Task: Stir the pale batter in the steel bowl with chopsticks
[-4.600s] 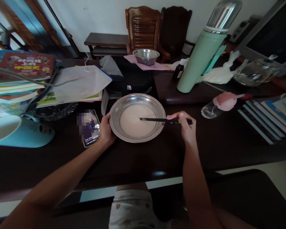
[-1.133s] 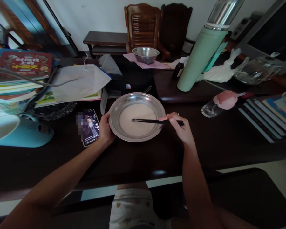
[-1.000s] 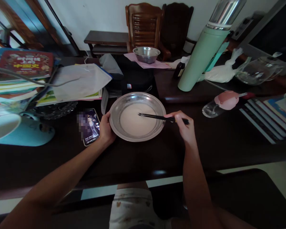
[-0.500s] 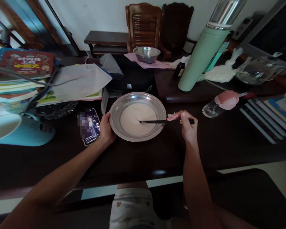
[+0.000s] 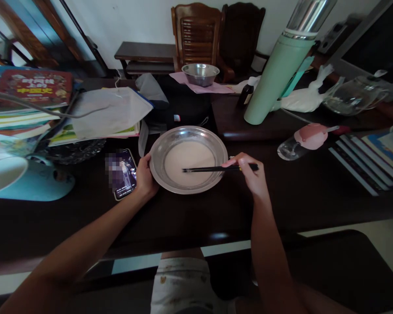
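A wide steel basin (image 5: 188, 133) holding pale batter (image 5: 190, 163) rests on the dark table (image 5: 190, 213) in front of me. My left hand (image 5: 145, 179) grips the basin's left rim. My right hand (image 5: 251, 176) is closed on a pair of black chopsticks (image 5: 212, 168), held level, with the tips dipped in the batter left of its middle.
A lit phone (image 5: 122, 174) lies by my left hand. Stacked books (image 5: 26, 100) and a white lamp (image 5: 16, 181) crowd the left. Behind are a green thermos (image 5: 278, 74), a small steel bowl (image 5: 200, 74), a glass pot (image 5: 353, 98) and a pink-capped bottle (image 5: 301, 140). More books (image 5: 370, 161) lie at the right.
The chopstick tips have swept about in the batter, from its centre to the left side, and my right hand has shifted slightly left. My left hand stays on the rim.
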Available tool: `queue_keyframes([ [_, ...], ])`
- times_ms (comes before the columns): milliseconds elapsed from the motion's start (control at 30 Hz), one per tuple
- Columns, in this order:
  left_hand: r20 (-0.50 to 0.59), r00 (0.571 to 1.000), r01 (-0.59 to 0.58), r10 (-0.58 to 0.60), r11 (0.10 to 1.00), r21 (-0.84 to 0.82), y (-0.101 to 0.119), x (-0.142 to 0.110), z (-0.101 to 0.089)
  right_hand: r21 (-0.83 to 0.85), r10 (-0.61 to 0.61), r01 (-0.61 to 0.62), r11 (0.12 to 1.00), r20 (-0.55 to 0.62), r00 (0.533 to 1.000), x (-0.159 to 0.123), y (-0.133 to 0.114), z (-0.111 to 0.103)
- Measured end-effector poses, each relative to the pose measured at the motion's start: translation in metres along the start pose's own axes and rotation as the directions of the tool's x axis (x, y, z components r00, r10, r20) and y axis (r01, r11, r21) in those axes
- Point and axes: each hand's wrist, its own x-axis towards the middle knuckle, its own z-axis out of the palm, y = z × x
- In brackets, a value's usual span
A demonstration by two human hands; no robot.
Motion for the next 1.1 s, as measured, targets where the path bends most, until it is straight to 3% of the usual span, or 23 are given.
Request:
queue_keyframes([
  [100,-0.028,0.997,0.067,-0.068,0.997,-0.035,0.0032,-0.004,0.0032,-0.032,-0.021,0.022,0.999,0.038,0.999,0.0011,0.0015,0.0],
  [267,-0.058,0.995,0.081,-0.084,0.995,-0.055,0.007,-0.0088,0.0079,0.026,0.007,-0.003,1.0,-0.163,0.987,-0.0013,0.0014,-0.0001],
  [467,-0.015,0.998,0.054,-0.054,0.998,-0.037,0.0044,-0.0058,0.0042,-0.014,-0.014,0.015,1.0,0.068,0.998,0.0004,0.0011,0.0001],
  [533,-0.024,0.998,0.058,-0.059,0.997,-0.048,0.0036,-0.0046,0.0029,-0.036,-0.019,0.02,0.999,0.016,1.0,0.0004,0.003,-0.0009],
  [633,-0.02,0.998,0.059,-0.06,0.996,-0.06,0.0026,-0.003,0.0019,-0.024,-0.01,0.006,1.0,-0.152,0.988,-0.001,0.0033,-0.0017],
  [700,-0.013,0.998,0.054,-0.055,0.997,-0.062,0.0017,-0.0019,0.0015,0.019,-0.002,0.005,1.0,-0.177,0.984,-0.0016,0.0013,-0.0012],
  [833,-0.017,0.998,0.053,-0.054,0.997,-0.058,0.0009,-0.0012,0.0011,0.032,-0.003,0.002,0.999,0.025,1.0,0.0,-0.0022,0.0001],
  [900,-0.027,0.998,0.059,-0.06,0.997,-0.058,0.0014,-0.0019,0.0018,0.003,-0.01,0.01,1.0,0.072,0.997,0.0011,-0.0016,-0.0001],
  [1100,-0.015,0.998,0.056,-0.057,0.997,-0.061,0.0022,-0.0023,0.0025,0.002,0.005,-0.004,1.0,-0.128,0.992,-0.001,0.0013,-0.0016],
])
